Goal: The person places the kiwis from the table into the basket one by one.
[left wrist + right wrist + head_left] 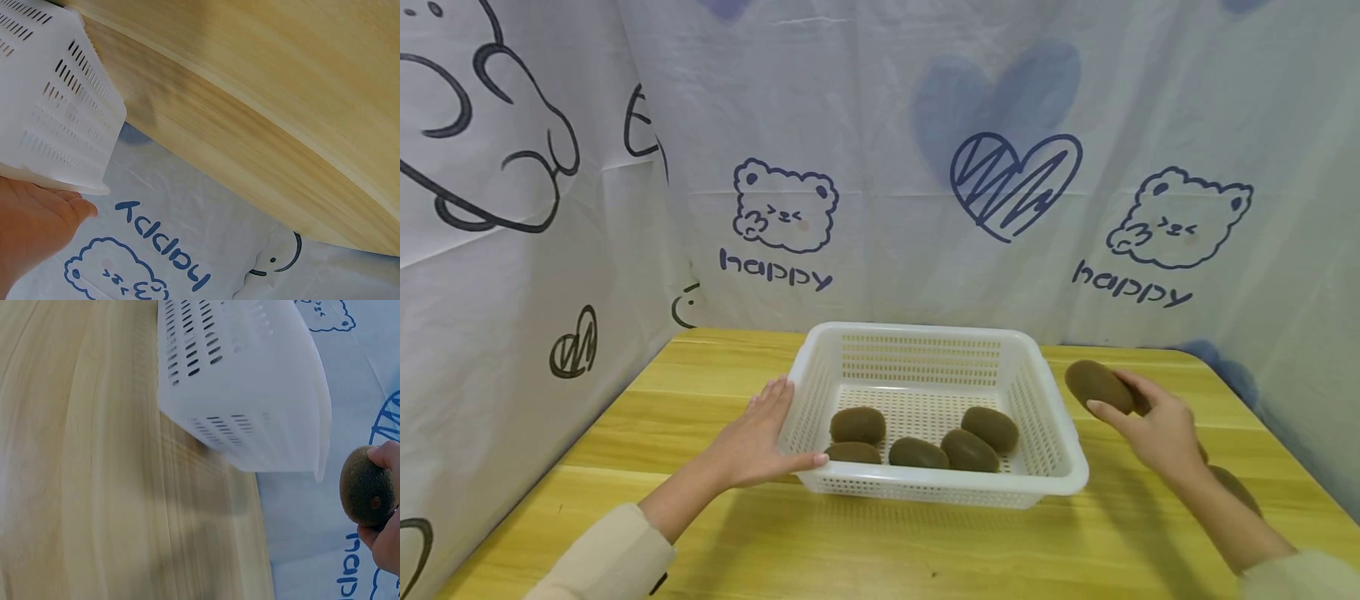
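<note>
The left hand [751, 446] lies flat against the left wall of the white basket [1045, 487], fingers straight and thumb along the front rim, apparently to steady it on the wooden table [625, 417]. The right hand [1157, 429] grips a kiwi [1097, 385] in curled fingers, lifted just right of the basket's rim. Five kiwis [917, 452] already lie inside (another shows partly behind the right wrist).
</note>
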Tool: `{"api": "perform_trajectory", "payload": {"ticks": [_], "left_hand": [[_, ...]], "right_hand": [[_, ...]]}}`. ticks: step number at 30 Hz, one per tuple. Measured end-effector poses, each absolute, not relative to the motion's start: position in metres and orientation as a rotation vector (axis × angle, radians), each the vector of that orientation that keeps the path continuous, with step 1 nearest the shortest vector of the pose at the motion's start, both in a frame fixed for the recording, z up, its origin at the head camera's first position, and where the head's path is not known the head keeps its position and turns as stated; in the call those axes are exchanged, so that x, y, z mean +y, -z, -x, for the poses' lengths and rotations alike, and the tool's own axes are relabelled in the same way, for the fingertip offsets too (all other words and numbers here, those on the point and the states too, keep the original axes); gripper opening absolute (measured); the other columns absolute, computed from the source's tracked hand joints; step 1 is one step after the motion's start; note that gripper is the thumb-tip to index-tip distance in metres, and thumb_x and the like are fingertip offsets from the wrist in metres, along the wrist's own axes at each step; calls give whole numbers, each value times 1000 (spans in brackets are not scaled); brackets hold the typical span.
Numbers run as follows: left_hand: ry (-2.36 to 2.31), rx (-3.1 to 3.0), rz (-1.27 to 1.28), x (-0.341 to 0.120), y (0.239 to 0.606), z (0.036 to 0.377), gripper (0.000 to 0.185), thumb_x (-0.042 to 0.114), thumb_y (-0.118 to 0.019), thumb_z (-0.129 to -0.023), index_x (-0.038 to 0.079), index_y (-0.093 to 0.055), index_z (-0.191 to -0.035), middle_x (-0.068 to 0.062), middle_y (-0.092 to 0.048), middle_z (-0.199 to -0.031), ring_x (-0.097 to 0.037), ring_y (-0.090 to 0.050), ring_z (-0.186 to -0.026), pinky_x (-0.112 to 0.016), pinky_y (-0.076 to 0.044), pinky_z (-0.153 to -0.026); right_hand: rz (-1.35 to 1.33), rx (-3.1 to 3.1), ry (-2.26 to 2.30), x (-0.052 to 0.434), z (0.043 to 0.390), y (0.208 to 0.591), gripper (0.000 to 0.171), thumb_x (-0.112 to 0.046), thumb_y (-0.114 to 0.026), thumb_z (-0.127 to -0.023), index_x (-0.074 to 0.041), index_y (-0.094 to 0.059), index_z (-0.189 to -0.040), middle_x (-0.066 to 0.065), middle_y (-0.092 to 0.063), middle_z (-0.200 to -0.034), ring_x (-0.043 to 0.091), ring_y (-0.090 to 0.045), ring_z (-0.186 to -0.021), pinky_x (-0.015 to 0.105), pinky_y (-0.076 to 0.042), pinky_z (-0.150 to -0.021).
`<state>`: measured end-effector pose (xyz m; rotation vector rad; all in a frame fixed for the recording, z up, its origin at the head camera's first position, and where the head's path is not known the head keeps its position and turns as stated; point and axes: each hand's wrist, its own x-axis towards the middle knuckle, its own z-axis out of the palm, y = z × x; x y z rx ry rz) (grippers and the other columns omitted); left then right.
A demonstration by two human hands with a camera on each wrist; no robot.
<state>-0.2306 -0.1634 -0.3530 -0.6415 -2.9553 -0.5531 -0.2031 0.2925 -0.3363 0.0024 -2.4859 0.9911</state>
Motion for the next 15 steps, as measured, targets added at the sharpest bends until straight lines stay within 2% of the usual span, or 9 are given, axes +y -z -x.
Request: {"api": "perform_trajectory", "payload": {"ticks": [2, 7, 9, 15], "left_hand": [[551, -2953, 645, -163, 353, 231, 111, 66, -58, -75, -9, -16, -144, -26, -11, -152, -43, -13, -141, -54, -17, -115], [551, -2944, 654, -163, 353, 230, 111, 65, -59, -74, -9, -16, -144, -27, -12, -152, -42, -14, -141, -54, -18, -114], [551, -2942, 656, -164, 353, 230, 111, 65, -59, -74, -9, -16, -144, -27, -12, -152, -43, -14, -141, -54, -18, -114], [552, -2942, 656, -164, 353, 231, 111, 66, -59, -74, -9, -15, -144, -27, -12, -152, -43, -14, -140, -54, -18, -114]], "right_hand": [[-10, -2483, -1018, 289, 204, 335, 60, -26, -70, -83, 6, -49, -129, 32, -53, -125, 24, -61, -103, -5, -34, -67], [-26, -2488, -1029, 279, 205, 333, 59, -25, -70, -83, 5, -50, -129, 29, -55, -125, 20, -60, -103, -4, -36, -68], [-33, -2495, -1040, 276, 206, 332, 59, -24, -70, -83, 5, -49, -130, 30, -54, -126, 40, -55, -110, -3, -36, -68], [-66, -2491, -1088, 265, 211, 331, 60, -22, -71, -82, 6, -48, -130, 30, -54, -125, 42, -56, -110, -3, -35, -68]]}}
